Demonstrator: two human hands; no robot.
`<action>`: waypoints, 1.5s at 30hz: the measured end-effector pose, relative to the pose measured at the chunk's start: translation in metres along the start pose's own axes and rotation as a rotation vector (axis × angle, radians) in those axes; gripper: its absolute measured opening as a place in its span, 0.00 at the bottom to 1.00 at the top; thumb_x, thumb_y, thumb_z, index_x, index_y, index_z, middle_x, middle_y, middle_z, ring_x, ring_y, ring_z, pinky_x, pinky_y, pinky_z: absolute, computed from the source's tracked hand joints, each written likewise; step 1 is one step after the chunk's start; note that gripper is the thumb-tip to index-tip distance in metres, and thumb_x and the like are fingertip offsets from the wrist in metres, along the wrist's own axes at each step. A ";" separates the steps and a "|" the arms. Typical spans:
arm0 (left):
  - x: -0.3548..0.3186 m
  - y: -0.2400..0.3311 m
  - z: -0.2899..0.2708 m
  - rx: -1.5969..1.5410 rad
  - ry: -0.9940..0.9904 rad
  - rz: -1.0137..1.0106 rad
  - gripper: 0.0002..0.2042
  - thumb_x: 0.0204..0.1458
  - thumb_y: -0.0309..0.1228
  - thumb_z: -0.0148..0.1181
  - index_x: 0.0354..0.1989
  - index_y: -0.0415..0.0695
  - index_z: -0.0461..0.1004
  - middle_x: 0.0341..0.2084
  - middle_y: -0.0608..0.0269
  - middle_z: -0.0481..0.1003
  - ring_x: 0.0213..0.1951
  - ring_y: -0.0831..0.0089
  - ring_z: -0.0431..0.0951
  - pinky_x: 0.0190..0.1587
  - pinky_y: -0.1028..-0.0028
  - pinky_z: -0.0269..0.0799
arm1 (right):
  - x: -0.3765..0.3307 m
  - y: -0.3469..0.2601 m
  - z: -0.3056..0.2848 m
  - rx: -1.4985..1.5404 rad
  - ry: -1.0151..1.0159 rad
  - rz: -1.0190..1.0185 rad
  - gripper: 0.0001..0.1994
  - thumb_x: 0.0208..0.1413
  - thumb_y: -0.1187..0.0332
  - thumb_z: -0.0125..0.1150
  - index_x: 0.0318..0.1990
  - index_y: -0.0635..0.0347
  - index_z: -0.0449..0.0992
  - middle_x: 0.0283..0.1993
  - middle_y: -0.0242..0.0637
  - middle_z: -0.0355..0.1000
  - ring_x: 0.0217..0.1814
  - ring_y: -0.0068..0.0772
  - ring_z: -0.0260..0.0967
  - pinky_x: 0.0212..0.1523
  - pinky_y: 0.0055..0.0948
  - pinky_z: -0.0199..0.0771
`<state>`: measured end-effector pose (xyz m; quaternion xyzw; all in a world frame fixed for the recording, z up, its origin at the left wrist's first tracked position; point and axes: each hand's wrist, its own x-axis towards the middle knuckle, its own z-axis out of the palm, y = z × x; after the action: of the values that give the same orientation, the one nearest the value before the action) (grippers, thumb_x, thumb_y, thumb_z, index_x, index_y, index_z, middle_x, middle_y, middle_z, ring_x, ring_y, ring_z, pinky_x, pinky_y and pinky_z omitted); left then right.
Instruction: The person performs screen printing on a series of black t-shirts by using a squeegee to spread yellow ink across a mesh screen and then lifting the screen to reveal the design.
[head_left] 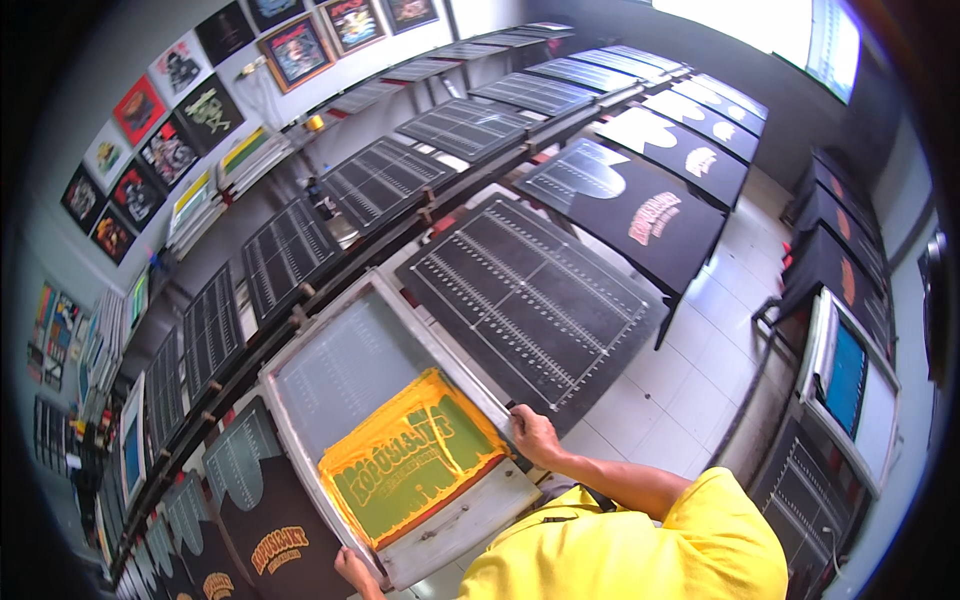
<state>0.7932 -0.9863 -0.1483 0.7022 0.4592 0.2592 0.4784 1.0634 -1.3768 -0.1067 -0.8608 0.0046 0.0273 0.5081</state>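
**Both hands grip the printing screen by its frame**

The left hand (355,572) clasps the near corner of the screen frame (395,440) and the right hand (535,437) clamps its right rail, steadying it level. Beyond the frame, a bare gridded pallet (535,300) lies on the long surface (440,215), then printed black shirts (640,215).

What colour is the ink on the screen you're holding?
Yellow ink, seen in the head view.

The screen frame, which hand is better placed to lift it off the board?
Probably the right. The right hand grips the screen frame along its long right rail, near the middle. The left hand only holds the near corner, low at the picture's edge, so it looks better suited to steadying.
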 end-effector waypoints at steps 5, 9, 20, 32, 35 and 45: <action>-0.012 0.047 -0.008 -0.020 -0.074 0.030 0.17 0.56 0.31 0.44 0.37 0.26 0.72 0.31 0.51 0.74 0.34 0.63 0.74 0.40 0.66 0.69 | 0.000 0.009 -0.008 0.145 -0.012 -0.003 0.08 0.53 0.72 0.53 0.40 0.62 0.74 0.36 0.51 0.75 0.41 0.52 0.73 0.41 0.41 0.72; -0.039 0.079 -0.003 -0.016 -0.120 0.186 0.15 0.57 0.32 0.45 0.28 0.31 0.70 0.23 0.57 0.70 0.26 0.69 0.69 0.27 0.69 0.65 | 0.009 0.003 -0.023 0.189 -0.057 -0.018 0.09 0.55 0.71 0.52 0.42 0.61 0.74 0.38 0.52 0.74 0.44 0.54 0.72 0.43 0.42 0.72; -0.112 0.169 0.149 -0.148 0.038 -0.053 0.18 0.54 0.31 0.44 0.42 0.25 0.71 0.37 0.48 0.74 0.40 0.61 0.73 0.46 0.67 0.68 | 0.143 0.037 -0.154 0.204 -0.074 -0.122 0.12 0.54 0.74 0.51 0.45 0.62 0.74 0.37 0.52 0.75 0.42 0.52 0.74 0.42 0.40 0.72; -0.241 0.226 0.366 -0.249 0.162 -0.212 0.15 0.52 0.28 0.52 0.45 0.32 0.73 0.37 0.59 0.75 0.39 0.72 0.73 0.45 0.73 0.68 | 0.302 0.101 -0.371 0.103 -0.035 -0.107 0.09 0.55 0.75 0.53 0.41 0.65 0.76 0.34 0.41 0.76 0.37 0.24 0.71 0.40 0.26 0.70; -0.263 0.235 0.415 -0.291 0.090 -0.225 0.14 0.54 0.30 0.55 0.44 0.33 0.75 0.29 0.67 0.73 0.34 0.79 0.70 0.40 0.78 0.67 | 0.336 0.144 -0.412 0.169 -0.036 -0.144 0.10 0.53 0.79 0.51 0.41 0.67 0.76 0.34 0.35 0.75 0.37 0.23 0.70 0.40 0.22 0.69; -0.339 0.286 0.523 -0.132 0.035 0.074 0.15 0.58 0.36 0.49 0.25 0.35 0.69 0.16 0.60 0.66 0.23 0.75 0.65 0.27 0.70 0.61 | 0.401 0.227 -0.514 0.136 -0.080 -0.277 0.13 0.55 0.81 0.47 0.46 0.70 0.73 0.39 0.35 0.73 0.38 0.23 0.69 0.41 0.20 0.68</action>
<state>1.1769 -1.5501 -0.0757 0.6811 0.4230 0.3185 0.5057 1.4771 -1.9287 -0.0785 -0.8150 -0.1329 -0.0091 0.5639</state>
